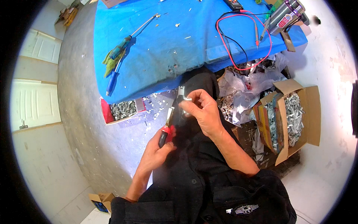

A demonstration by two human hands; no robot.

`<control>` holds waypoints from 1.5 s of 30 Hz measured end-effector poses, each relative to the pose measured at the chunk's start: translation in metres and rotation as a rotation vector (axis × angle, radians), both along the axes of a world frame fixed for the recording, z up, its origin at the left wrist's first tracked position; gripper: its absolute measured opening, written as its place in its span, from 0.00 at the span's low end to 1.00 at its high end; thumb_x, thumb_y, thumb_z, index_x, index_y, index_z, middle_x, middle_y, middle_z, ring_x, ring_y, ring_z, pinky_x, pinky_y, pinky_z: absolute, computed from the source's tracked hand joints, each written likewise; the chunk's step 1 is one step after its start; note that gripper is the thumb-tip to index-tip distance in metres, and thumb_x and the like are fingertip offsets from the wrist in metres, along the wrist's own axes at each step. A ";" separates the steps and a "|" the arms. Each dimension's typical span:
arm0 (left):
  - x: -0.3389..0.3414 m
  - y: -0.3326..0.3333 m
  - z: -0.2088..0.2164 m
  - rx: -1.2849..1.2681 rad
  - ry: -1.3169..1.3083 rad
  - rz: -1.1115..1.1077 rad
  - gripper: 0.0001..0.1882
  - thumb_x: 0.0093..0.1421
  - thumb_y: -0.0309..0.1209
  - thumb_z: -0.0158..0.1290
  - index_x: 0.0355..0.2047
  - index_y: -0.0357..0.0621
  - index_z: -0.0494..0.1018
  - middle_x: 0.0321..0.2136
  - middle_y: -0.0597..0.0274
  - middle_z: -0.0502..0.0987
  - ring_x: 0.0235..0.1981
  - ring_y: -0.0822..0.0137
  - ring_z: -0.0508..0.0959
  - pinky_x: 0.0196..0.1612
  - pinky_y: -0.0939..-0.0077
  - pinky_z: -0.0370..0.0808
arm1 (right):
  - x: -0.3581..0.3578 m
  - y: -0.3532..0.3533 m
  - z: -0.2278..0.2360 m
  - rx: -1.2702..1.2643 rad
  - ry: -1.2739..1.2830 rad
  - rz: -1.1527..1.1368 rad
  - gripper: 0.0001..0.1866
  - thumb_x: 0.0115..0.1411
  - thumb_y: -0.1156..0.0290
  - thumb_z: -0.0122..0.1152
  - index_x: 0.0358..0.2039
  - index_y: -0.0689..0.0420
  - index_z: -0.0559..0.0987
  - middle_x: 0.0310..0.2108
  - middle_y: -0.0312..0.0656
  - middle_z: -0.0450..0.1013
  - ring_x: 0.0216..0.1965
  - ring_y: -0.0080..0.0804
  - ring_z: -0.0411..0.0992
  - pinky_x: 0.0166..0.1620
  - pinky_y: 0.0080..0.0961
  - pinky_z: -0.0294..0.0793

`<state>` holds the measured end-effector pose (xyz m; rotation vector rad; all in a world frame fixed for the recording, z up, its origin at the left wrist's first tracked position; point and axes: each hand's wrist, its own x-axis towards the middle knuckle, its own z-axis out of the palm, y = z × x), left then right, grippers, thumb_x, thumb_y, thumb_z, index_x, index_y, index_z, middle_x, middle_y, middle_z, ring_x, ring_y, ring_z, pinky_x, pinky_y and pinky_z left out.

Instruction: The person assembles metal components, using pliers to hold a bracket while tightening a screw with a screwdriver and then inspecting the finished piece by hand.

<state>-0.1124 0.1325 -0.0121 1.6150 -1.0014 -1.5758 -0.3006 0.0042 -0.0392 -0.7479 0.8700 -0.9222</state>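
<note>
My left hand (154, 153) is closed around the red-and-black handles of what look like pliers (164, 135). A small pale strip (170, 112) shows at the tool's upward-pointing tip; whether the jaws grip it is too small to tell. My right hand (206, 114) pinches a small silvery-white metal part (182, 92) between thumb and fingers. The part's notched end points up toward the table edge, and my fingers hide its lower portion. Both hands are held over my black-clothed lap, with the tool tip and the metal part apart from each other.
Ahead, a blue-covered table (167, 33) carries a screwdriver (112, 83), a multimeter (234, 4) with red and black leads, and a metallic cup-like vessel (286, 16). Below stand a box of small metal cylinders (124, 110) and, right, a cardboard box of metal pieces (294, 119).
</note>
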 end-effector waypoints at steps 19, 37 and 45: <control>-0.018 -0.015 0.020 -0.302 -0.989 -0.184 0.33 0.63 0.29 0.59 0.66 0.32 0.62 0.54 0.43 0.75 0.55 0.43 0.75 0.49 0.48 0.77 | 0.014 0.023 0.025 -0.498 0.460 -0.123 0.18 0.52 0.73 0.80 0.38 0.60 0.78 0.32 0.40 0.77 0.33 0.27 0.77 0.38 0.26 0.76; -0.015 -0.029 0.021 -0.507 -1.207 -0.225 0.28 0.53 0.29 0.66 0.53 0.36 0.70 0.39 0.48 0.77 0.43 0.47 0.78 0.43 0.54 0.75 | 0.015 0.013 0.022 -0.917 0.830 -0.266 0.20 0.47 0.63 0.84 0.31 0.57 0.79 0.27 0.40 0.77 0.25 0.38 0.77 0.28 0.31 0.76; -0.013 -0.029 0.027 -0.408 -1.006 -0.187 0.26 0.55 0.24 0.62 0.54 0.35 0.69 0.42 0.46 0.76 0.45 0.44 0.77 0.45 0.51 0.75 | -0.002 0.007 0.015 -1.089 0.864 -0.262 0.17 0.52 0.69 0.79 0.38 0.60 0.80 0.32 0.46 0.80 0.29 0.44 0.81 0.31 0.35 0.79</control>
